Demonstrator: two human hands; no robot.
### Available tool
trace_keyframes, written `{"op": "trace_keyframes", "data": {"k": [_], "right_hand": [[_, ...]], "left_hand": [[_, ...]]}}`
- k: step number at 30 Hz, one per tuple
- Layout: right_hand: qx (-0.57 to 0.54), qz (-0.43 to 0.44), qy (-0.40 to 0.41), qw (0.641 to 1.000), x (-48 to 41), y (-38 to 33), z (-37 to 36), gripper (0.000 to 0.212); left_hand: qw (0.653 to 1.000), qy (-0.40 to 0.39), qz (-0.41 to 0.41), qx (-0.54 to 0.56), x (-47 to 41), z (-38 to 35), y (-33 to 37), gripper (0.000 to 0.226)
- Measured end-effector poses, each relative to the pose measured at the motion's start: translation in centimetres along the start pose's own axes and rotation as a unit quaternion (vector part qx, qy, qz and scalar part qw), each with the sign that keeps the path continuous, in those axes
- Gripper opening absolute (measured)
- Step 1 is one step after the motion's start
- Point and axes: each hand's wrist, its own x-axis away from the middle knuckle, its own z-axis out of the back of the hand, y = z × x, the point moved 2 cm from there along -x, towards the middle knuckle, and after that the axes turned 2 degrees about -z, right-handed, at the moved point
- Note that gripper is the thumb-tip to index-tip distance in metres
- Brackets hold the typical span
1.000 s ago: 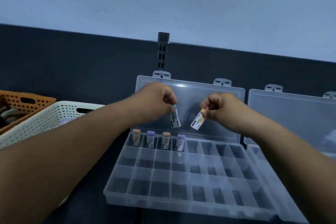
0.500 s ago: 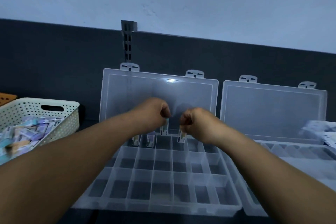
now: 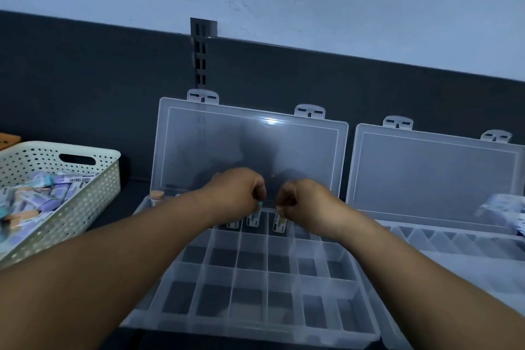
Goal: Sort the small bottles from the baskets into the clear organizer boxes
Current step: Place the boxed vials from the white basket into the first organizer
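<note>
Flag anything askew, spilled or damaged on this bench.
Nothing stands out. The left hand holds the teal-capped bottle and the right hand the second bottle upright in the back row of the organizer box; the loose bottles lie inside the white basket.

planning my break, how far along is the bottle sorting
Early stage. Done: a few bottles stand in the back row of the middle organizer box, one at its left end. In hand: the left hand pinches a teal-capped bottle and the right hand an orange-capped bottle, both at that row. Left: the white basket holds many bottles, and the box's nearer rows are empty.
</note>
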Motion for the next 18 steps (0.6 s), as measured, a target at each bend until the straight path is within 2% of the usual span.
{"op": "trace_keyframes", "data": {"k": [6, 12, 18], "right_hand": [[0.007, 0.001, 0.005, 1.0, 0.2, 0.0, -0.2, 0.009], [0.035, 0.015, 0.03, 0.999, 0.6, -1.0, 1.1, 0.023], [0.052, 0.1, 0.098, 0.989, 0.7, -7.1, 2.2, 0.019]], "left_hand": [[0.999, -0.016, 0.011, -0.031, 0.3, -0.4, -0.1, 0.02], [1.0, 0.009, -0.006, -0.006, 1.2, 0.7, -0.4, 0.027], [0.997, 0.067, -0.011, 0.026, 4.8, 5.6, -2.2, 0.031]]}}
